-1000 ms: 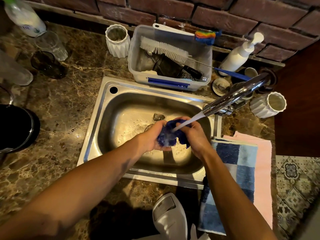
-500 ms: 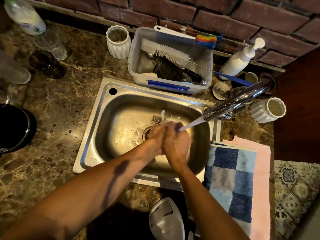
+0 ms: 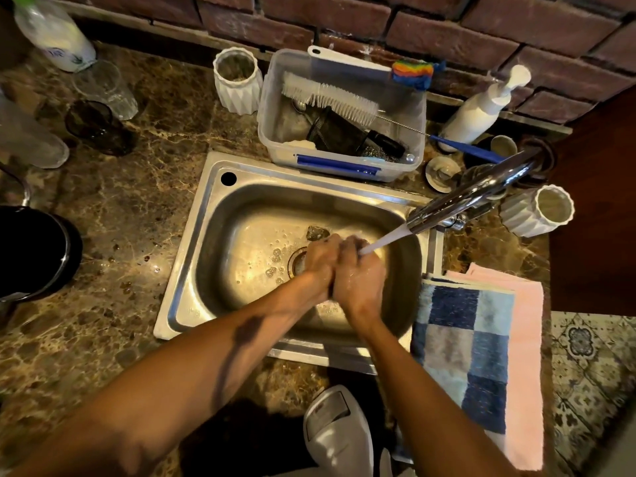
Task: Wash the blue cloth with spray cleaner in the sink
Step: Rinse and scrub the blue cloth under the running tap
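Observation:
Over the steel sink (image 3: 187,270) my left hand (image 3: 321,261) and my right hand (image 3: 361,282) are squeezed together, fingers curled, around the balled-up blue cloth. The cloth is almost wholly hidden between my palms. Water (image 3: 385,241) runs from the chrome faucet (image 3: 471,197) onto the knuckles of my right hand. Soap bubbles lie around the drain (image 3: 296,261). A white spray-cleaner head (image 3: 339,432) stands on the counter at the near edge, below the sink.
A clear plastic tub (image 3: 344,115) of brushes sits behind the sink. A white pump bottle (image 3: 481,111) and white ribbed cups (image 3: 537,210) (image 3: 235,80) flank it. A blue checked towel (image 3: 464,352) over a pink one lies right. Glasses (image 3: 103,87) and a black pot (image 3: 31,253) stand left.
A second ago the blue cloth showed between my spread hands under the stream. My hands have closed together over it and now hide it, squeezing it above the drain.

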